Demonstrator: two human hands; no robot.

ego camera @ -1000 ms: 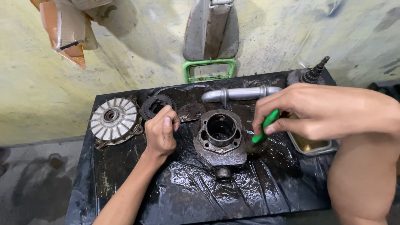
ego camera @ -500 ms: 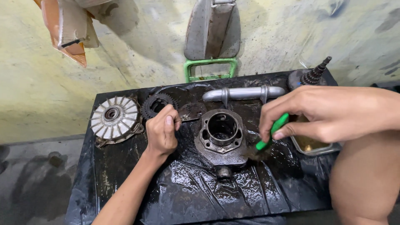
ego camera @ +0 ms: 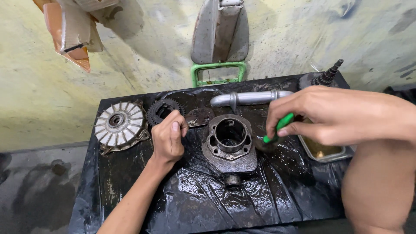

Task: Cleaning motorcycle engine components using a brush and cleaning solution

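Left hand [ego camera: 168, 139] pinching small dark part [ego camera: 196, 118], right hand [ego camera: 329, 113] gripping green-handled tool [ego camera: 279, 127], metal tray [ego camera: 323, 152] holding yellowish liquid

Bare wet black plastic sheet [ego camera: 225, 203] lies open below the grey metal engine cylinder [ego camera: 229, 145]; silver finned flywheel [ego camera: 119, 125] and dark toothed gear [ego camera: 161, 110] crowd the left.
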